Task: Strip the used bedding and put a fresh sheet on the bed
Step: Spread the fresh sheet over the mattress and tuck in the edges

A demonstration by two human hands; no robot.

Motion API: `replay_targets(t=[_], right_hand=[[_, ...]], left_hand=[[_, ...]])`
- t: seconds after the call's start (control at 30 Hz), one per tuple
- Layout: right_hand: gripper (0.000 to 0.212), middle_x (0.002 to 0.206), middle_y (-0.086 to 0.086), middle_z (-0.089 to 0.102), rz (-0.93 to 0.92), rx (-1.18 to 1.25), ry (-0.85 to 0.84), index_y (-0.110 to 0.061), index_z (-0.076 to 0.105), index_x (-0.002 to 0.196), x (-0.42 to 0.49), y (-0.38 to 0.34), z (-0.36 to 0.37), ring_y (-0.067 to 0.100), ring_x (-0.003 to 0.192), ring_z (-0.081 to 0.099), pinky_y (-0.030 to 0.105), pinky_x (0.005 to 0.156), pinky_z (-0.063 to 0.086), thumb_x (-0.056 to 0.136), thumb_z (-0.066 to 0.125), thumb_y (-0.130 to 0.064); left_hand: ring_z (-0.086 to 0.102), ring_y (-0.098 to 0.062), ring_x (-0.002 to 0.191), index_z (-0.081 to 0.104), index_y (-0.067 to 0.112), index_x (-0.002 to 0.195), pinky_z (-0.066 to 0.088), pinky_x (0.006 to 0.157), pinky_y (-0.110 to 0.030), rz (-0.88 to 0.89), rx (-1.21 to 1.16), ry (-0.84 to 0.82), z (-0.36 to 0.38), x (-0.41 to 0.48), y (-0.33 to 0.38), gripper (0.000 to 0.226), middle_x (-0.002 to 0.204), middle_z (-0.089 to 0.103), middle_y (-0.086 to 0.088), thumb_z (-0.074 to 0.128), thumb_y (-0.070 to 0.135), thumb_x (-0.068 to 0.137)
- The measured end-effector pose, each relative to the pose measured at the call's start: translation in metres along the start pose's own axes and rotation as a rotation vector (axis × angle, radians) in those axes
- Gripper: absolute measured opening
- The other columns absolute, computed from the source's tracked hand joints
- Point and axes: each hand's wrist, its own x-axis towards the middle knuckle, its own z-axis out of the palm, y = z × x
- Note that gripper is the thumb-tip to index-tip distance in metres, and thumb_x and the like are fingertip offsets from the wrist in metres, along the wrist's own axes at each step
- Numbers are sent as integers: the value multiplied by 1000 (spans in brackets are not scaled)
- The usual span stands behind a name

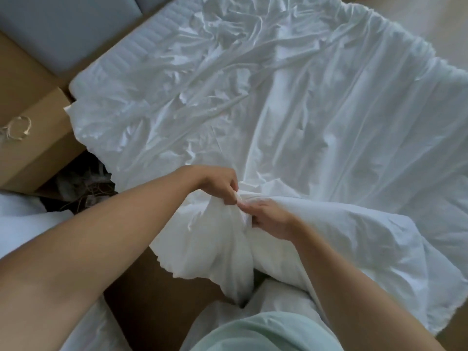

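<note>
A crumpled white sheet [291, 117] is spread loosely over the bed and hangs off its near edge. The ribbed white mattress [141, 46] shows bare at the far left corner. My left hand [215, 183] pinches a gathered fold of the sheet at the near edge, fingers curled down on it. Right beside it, my right hand [268, 219] grips the same bunch of fabric. The bunched cloth hangs down between my arms toward my legs.
A brown wooden bedside unit [30, 138] with a coil of string [17, 127] stands at the left. Dark clutter [83, 186] lies in the gap beside the bed. A grey headboard panel [58, 29] is at the top left. More white bedding [22, 224] lies by my left arm.
</note>
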Motion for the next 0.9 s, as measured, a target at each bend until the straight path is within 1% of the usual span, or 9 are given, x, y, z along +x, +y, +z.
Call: replay_targets(t=[0.1,0.2,0.33,0.43,0.53,0.6,0.7,0.8,0.9], right_hand=[[37,85,2,65,53,-147,36,-16,74,84,5,19,0,20,82,56,39,81,48,86,71,-53],[38,62,-11,54,37,-267,111,-31,64,58,15,25,12,6,58,48,23,61,41,94,62,-46],[34,61,-8,51,-10,-188,230,-25,63,64,28,29,24,6,56,42,25,55,35,84,61,-52],[31,68,2,56,-89,-76,312,-11,69,69,29,31,35,15,66,44,32,66,34,94,59,-27],[40,62,-13,59,-108,-1,328,-25,73,62,20,30,46,3,62,50,20,63,37,97,57,-15],[27,62,-6,59,-80,84,296,-23,80,82,9,29,51,10,63,50,19,60,38,95,62,-38],[65,113,14,72,-60,197,237,-12,68,126,7,28,52,23,106,65,35,94,49,88,62,-64],[42,91,-2,74,-72,-22,395,-10,76,97,15,26,58,14,84,68,33,84,52,94,63,-50],[31,70,-5,61,-146,-59,527,-14,67,76,26,27,68,10,66,54,27,67,45,100,59,-31]], left_hand=[[36,-16,57,58,15,53,31,59,-35,-29,-78,95,-5,2,-27,22,53,41,5,67,17,73],[38,-18,58,57,14,58,32,60,-37,-52,-98,87,-2,3,-39,18,58,43,2,66,18,72],[50,-17,59,61,14,83,42,54,-29,-19,-192,-99,7,9,-18,22,71,57,0,79,20,72],[55,-18,57,59,15,81,44,52,-27,-79,217,-122,32,22,3,33,68,59,0,83,36,74],[57,-23,73,59,15,84,47,65,-33,-13,456,-59,40,22,2,21,79,59,-2,71,31,87],[53,-23,70,63,18,76,45,65,-36,43,286,-145,17,15,-14,17,76,59,-2,70,26,90],[53,-16,63,71,21,71,40,60,-30,110,-20,-108,-21,-3,-34,20,68,59,4,71,15,91],[50,-13,65,74,14,81,37,62,-29,149,-139,54,-30,-4,-44,14,72,59,2,67,11,93],[40,-15,57,72,6,85,32,53,-27,87,-44,-81,-23,-2,-26,7,68,52,-3,70,13,85]])
